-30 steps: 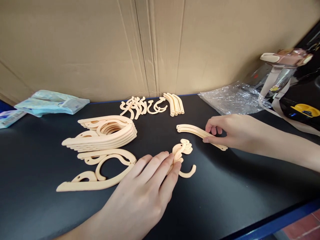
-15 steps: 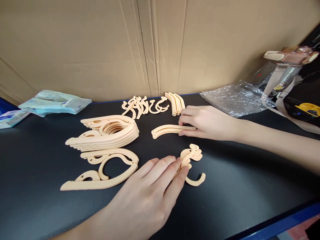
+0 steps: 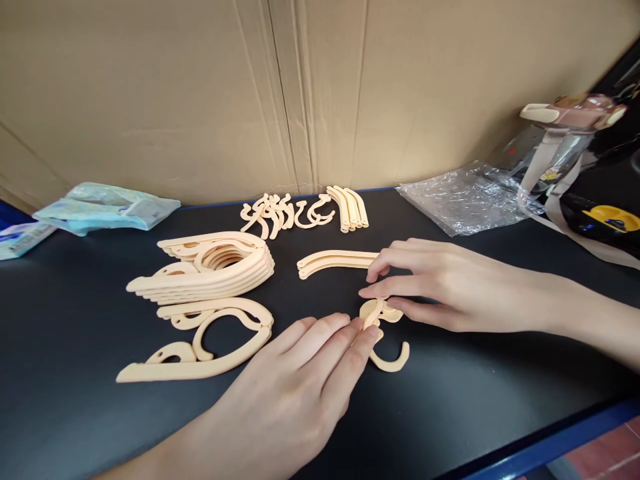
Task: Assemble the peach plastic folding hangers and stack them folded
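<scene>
Left hand (image 3: 305, 373) rests on the near parts pile (image 3: 371, 312), grip unclear; right hand (image 3: 440, 283) is loosely open at its far side, seemingly empty. Looks like sorting; any pickup needs a careful pinch imo.

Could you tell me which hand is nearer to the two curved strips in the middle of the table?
Right: the right hand hides the right end of the curved strips. The left hand is farther off, lower in the picture, partly covering the small pieces.
</scene>
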A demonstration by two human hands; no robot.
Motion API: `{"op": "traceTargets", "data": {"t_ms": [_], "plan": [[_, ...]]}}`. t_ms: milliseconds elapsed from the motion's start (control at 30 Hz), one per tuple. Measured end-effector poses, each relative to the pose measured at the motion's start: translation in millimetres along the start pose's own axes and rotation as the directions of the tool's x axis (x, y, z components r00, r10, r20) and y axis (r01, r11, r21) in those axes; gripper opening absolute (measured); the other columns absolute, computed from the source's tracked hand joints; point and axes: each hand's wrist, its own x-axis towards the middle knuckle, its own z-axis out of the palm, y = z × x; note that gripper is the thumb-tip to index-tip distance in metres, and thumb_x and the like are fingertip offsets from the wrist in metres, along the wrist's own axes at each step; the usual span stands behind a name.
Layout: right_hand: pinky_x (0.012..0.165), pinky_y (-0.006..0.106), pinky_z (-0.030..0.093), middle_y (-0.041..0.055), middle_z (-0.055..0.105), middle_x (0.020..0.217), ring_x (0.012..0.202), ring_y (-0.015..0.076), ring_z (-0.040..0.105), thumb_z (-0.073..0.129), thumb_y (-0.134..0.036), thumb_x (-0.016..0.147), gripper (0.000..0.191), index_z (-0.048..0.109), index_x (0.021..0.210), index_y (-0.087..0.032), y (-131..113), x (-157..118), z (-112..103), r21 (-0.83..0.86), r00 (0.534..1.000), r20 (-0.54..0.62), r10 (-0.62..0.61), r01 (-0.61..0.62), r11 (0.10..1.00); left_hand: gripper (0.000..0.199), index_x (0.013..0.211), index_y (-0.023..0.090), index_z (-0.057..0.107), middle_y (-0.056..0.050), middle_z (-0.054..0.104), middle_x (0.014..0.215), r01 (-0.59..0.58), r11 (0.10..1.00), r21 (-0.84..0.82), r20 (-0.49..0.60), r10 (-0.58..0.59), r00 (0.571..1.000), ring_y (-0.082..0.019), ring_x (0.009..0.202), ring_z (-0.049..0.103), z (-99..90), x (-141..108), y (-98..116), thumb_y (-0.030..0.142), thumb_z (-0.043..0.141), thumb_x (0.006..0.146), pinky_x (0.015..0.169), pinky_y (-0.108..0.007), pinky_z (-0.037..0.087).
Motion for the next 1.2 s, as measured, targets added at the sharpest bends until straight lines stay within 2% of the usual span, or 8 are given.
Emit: {"op": "traceTargets", "data": {"t_ms": [100, 233, 433, 600, 767, 1000, 1100, 1200], "plan": [[0.087, 0.037, 0.046, 0.0086, 0.064, 0.119, 0.1, 0.0225, 0.06, 0.048, -0.015, 0.1, 0.026, 0.068, 0.115, -0.021, -2, -2, 6, -0.102, 0.999, 0.01, -0.042, 0.042, 0.994, 0.038, 0.135, 0.004, 0.054, -0.008, 0.072, 0.123, 0.013, 1.0, -0.022, -0.027, -0.013, 1.0, -0.024, 0.113, 0.06, -3.5, 3, -1, 0.006, 0.05, 0.098, 0.095, -0.037, 0.043], [0.086, 0.034, 0.044, 0.0067, 0.063, 0.114, 0.098, 0.0194, 0.059, 0.048, -0.002, 0.094, 0.024, 0.065, 0.099, -0.018, -3, -3, 8, -0.046, 0.997, 0.064, -0.04, 0.043, 0.998, 0.043, 0.14, 0.001, 0.046, -0.007, 0.071, 0.118, 0.066, 0.992, -0.106, -0.07, -0.073, 0.995, -0.019, 0.105, 0.061, -5.6, 9, -2, 0.003, 0.046, 0.097, 0.088, -0.032, 0.045], [0.086, 0.033, 0.042, 0.0069, 0.063, 0.112, 0.095, 0.0192, 0.057, 0.048, -0.002, 0.094, 0.023, 0.064, 0.098, -0.017, -6, -5, 6, -0.02, 0.994, 0.104, -0.027, 0.029, 0.999, 0.042, 0.14, 0.003, 0.044, -0.007, 0.071, 0.109, 0.099, 0.983, -0.154, -0.07, -0.111, 0.991, -0.018, 0.099, 0.062, -6.1, 14, -2, 0.002, 0.042, 0.098, 0.086, -0.029, 0.046], [0.085, 0.034, 0.042, 0.0088, 0.062, 0.109, 0.094, 0.0209, 0.055, 0.043, -0.008, 0.099, 0.022, 0.064, 0.1, -0.016, -8, -5, 7, -0.055, 0.994, 0.107, -0.033, 0.039, 0.998, 0.036, 0.136, 0.003, 0.047, -0.007, 0.073, 0.109, 0.074, 0.987, -0.144, -0.068, -0.085, 0.994, -0.018, 0.098, 0.064, -11.4, 12, -1, 0.022, 0.043, 0.106, 0.085, -0.031, 0.045], [0.081, 0.032, 0.041, 0.0048, 0.061, 0.098, 0.087, 0.0171, 0.053, 0.039, -0.01, 0.102, 0.021, 0.058, 0.1, -0.016, 0, -5, 4, 0.185, 0.995, 0.092, 0.043, -0.06, 0.981, 0.042, 0.14, 0.003, 0.044, -0.004, 0.073, 0.097, 0.062, 0.988, -0.139, -0.076, -0.073, 0.994, -0.018, 0.091, 0.064, -7.8, 11, -3, 0.003, 0.049, 0.098, 0.082, -0.034, 0.043], [0.077, 0.027, 0.043, 0.0005, 0.059, 0.089, 0.083, 0.0127, 0.054, 0.045, -0.032, 0.104, 0.02, 0.056, 0.096, -0.018, 23, -4, 4, 0.77, 0.956, 0.074, 0.285, -0.236, 0.592, 0.042, 0.142, 0.001, 0.041, -0.006, 0.072, 0.1, 0.159, 0.979, -0.131, -0.08, -0.17, 0.982, -0.018, 0.089, 0.063, -7.5, 13, -4, 0.014, 0.047, 0.103, 0.08, -0.033, 0.043], [0.073, 0.027, 0.042, -0.0002, 0.061, 0.085, 0.079, 0.0128, 0.055, 0.057, -0.029, 0.098, 0.011, 0.058, 0.095, -0.019, 26, -4, 4, 0.894, 0.909, 0.052, 0.413, -0.227, 0.387, 0.039, 0.139, 0.003, 0.047, -0.01, 0.071, 0.102, 0.227, 0.973, 0.045, -0.059, -0.224, 0.973, -0.023, 0.091, 0.062, -8.2, 14, -16, 0.013, 0.042, 0.102, 0.08, -0.036, 0.044], [0.068, 0.026, 0.041, -0.001, 0.061, 0.08, 0.075, 0.0125, 0.054, 0.062, -0.027, 0.094, 0.008, 0.058, 0.097, -0.02, 25, -4, 5, 0.962, 0.837, 0.081, 0.542, -0.208, 0.178, 0.031, 0.118, 0.005, 0.064, -0.013, 0.069, 0.096, 0.231, 0.94, 0.251, -0.012, -0.235, 0.972, -0.031, 0.087, 0.061, -8.1, 15, -33, 0.01, 0.04, 0.099, 0.073, -0.042, 0.044]]}}
